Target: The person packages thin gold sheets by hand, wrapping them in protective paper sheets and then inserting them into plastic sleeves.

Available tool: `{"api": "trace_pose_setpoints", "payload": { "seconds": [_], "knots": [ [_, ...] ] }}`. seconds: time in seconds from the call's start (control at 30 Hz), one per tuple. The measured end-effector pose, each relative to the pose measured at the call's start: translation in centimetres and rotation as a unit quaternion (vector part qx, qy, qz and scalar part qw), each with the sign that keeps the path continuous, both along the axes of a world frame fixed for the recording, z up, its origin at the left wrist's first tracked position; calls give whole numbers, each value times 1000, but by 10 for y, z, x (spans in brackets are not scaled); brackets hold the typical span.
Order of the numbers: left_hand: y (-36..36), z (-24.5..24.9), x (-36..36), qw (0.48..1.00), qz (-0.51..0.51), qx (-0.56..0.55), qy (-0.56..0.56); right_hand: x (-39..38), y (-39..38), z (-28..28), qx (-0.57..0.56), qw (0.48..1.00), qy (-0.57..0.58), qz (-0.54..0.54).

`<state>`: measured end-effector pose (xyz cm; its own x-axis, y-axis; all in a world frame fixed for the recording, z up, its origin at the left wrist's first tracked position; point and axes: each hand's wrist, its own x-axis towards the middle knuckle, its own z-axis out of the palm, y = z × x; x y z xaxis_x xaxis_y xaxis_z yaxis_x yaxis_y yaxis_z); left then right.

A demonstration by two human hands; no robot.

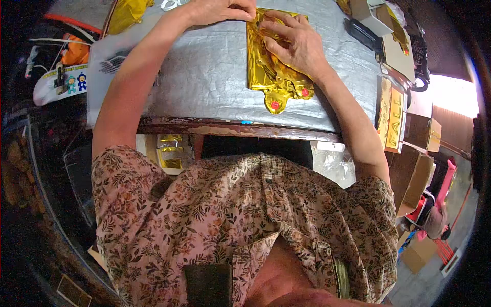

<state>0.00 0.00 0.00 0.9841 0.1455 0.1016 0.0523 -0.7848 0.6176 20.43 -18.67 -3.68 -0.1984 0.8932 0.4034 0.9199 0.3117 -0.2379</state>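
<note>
The silver-covered table (204,77) bears gold foil (259,69), white loops (170,5) and a black object (362,33).

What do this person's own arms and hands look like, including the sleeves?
The left hand and right hand wear no gloves. The short sleeves are pinkish-beige with a dark leaf and flower print, and leave the forearms bare.

Glossy gold foil piece (255,66) on a satiny silver table cover (204,77)
Foil's super shiny, a metallic-looking film full of creases and bright glints. The cover looks like plastic sheeting, kinda low-sheen and finely wrinkled. Table edge (220,128) is wood, dark paint flaking, pretty rough. Shirt (204,204) is matt printed cloth. Cardboard box (413,189) is plain and matt, and the dark case (364,33) is probably smooth plastic, tough to tell at that size.
</note>
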Motion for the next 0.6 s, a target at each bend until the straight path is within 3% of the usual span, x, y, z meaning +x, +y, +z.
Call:
{"api": "trace_pose_setpoints", "payload": {
  "seconds": [0.3, 0.6],
  "knots": [
    [-5, -4, 2, 999, 15, -40, -9, -5, 0, 1, 13, 1000, 24, 2],
    [-3, 8, 11, 996, 13, -31, 81, -5, -2, 2, 0, 1000, 12, 1]
  ]
}}
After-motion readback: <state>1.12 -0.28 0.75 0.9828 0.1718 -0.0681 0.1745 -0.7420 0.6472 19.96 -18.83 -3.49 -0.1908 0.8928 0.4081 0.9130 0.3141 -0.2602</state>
